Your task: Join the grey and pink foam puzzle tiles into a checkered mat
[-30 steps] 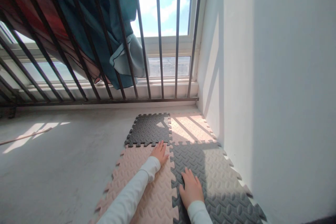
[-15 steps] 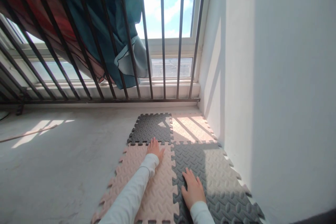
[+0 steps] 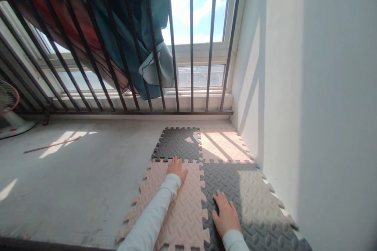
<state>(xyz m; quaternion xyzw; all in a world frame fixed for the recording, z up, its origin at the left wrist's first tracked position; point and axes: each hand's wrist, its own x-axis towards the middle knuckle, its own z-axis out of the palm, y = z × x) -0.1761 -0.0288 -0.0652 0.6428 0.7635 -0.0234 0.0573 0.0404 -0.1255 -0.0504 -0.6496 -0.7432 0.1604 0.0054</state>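
My left hand (image 3: 176, 169) lies flat, fingers spread, on the near pink foam mat tile (image 3: 182, 208). Its fingertips reach the seam with the far dark grey tile (image 3: 178, 143). On the near dark grey tile (image 3: 224, 176) rests my right hand (image 3: 225, 212), fingers apart and holding nothing. A second pink tile (image 3: 224, 145), striped by sun and shadow, sits at the far right of the mat. The tiles meet along jagged puzzle edges, and part of the near grey tile is brightly sunlit.
A dark metal railing (image 3: 126, 112) runs across the back, with teal cloth (image 3: 129, 27) and red cloth (image 3: 73, 27) behind it. The white wall (image 3: 282, 86) borders the mat's right side. At left are a fan (image 3: 11, 119) and a thin stick (image 3: 53, 145) on the concrete floor (image 3: 88, 184).
The view has swung left, bringing the fan into sight. Both hands keep nearly the same places on the tiles, the left one slightly nearer to me.
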